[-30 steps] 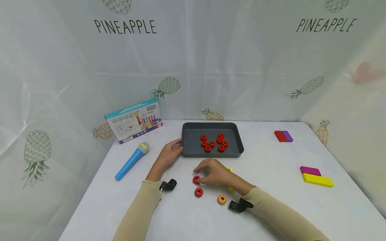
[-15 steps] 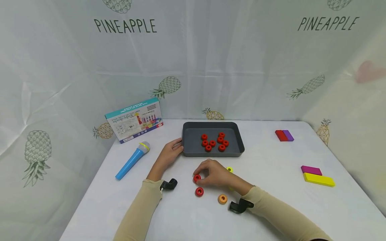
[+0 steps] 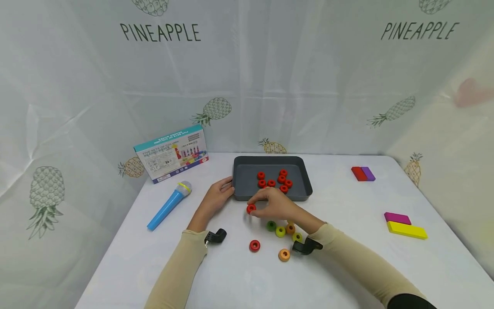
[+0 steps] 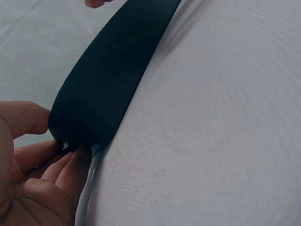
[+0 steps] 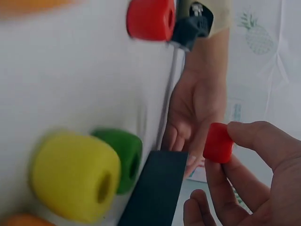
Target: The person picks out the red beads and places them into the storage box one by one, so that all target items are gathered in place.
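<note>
My right hand (image 3: 275,205) pinches a red bead (image 3: 251,209) between thumb and fingers, just in front of the dark grey tray (image 3: 245,169). In the right wrist view, this red bead (image 5: 218,142) is raised off the table. My left hand (image 3: 216,198) grips the tray's left side near its front corner, thumb and fingers on the edge in the left wrist view. Several red beads (image 3: 261,176) lie in the tray, some partly hidden behind my right hand. Another red bead (image 3: 254,246) rests on the table nearer me.
Green (image 3: 271,226), yellow (image 3: 280,231) and orange beads (image 3: 284,255) lie under and beside the right forearm. A toy microphone (image 3: 170,206) and a printed box (image 3: 171,154) are at left. Red and purple blocks (image 3: 362,174) and a yellow block (image 3: 407,230) beside a magenta one are at right.
My right hand has closed on the red bead and carried it up from the table toward the tray, uncovering the green, yellow and orange beads. My left hand has stayed at the tray.
</note>
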{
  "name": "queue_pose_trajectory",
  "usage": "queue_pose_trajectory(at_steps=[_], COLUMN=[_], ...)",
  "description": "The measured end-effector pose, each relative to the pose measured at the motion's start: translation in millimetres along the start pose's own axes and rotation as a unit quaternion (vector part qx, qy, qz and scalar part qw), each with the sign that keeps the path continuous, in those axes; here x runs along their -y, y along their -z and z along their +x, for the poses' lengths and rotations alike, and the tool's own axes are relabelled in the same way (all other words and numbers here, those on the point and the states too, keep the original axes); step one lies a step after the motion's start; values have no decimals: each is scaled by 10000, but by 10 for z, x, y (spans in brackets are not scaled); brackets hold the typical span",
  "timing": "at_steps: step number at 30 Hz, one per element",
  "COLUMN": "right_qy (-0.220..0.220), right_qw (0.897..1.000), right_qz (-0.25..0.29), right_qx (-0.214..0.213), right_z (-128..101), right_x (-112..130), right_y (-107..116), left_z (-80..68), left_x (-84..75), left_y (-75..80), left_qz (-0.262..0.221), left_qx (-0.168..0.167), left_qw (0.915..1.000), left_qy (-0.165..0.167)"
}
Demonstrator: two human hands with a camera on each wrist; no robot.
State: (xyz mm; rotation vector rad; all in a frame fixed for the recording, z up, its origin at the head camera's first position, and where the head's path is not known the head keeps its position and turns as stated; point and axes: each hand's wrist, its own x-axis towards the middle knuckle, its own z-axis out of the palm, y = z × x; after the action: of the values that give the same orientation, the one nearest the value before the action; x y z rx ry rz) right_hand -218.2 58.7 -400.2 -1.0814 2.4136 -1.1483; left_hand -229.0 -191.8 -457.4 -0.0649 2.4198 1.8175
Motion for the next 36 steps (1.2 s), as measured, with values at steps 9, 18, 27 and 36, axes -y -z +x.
queue_pose_trajectory(at_steps=[9, 18, 27, 36], right_qy=[-48, -533, -642, -535], right_qw=[9992, 9952, 9930, 9934], right_qz=[-17, -159, -475, -650], right_qx=[-385, -810, -871, -778], right_z=[282, 454, 618, 708], right_x=[-90, -262, -395, -457], right_y=[101, 84, 30, 1], left_z=[0, -22, -39, -13], left_x=[43, 16, 7, -9], left_y=[9, -30, -5, 19], left_qz=[-62, 110, 244, 85], left_qx=[35, 32, 5, 62], left_qw=[10000, 9999, 9997, 9999], left_qy=[-47, 12, 81, -26])
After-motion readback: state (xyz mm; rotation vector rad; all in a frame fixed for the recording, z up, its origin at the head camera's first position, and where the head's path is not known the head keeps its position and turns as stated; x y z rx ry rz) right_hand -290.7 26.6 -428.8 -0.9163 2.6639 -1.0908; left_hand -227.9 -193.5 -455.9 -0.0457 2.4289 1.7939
